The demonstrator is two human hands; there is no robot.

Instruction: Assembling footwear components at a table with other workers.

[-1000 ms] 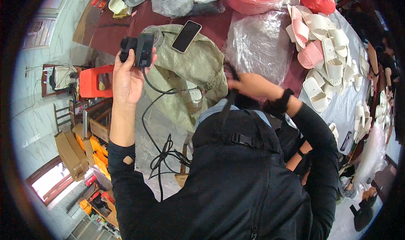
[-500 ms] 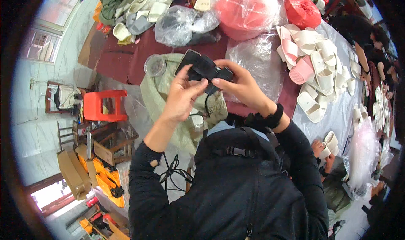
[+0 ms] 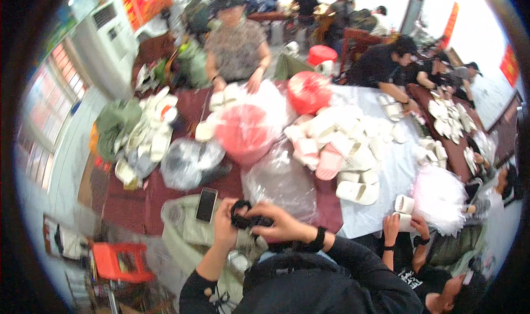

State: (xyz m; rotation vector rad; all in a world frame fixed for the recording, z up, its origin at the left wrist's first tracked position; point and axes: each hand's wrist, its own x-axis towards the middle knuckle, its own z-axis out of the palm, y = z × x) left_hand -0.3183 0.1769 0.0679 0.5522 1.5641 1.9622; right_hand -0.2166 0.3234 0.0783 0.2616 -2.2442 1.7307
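Maroon tabletop [image 3: 132,210], small black device [image 3: 241,221]

Black object [image 3: 240,219] blurred, partly hidden

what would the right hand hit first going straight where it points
The right hand would first meet the small black device between both hands, then probably the left hand; blur leaves depth unclear.

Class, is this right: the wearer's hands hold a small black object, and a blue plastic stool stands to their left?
The colour is wrong: the head view shows a red plastic stool. Left hand and right hand do hold the black object.
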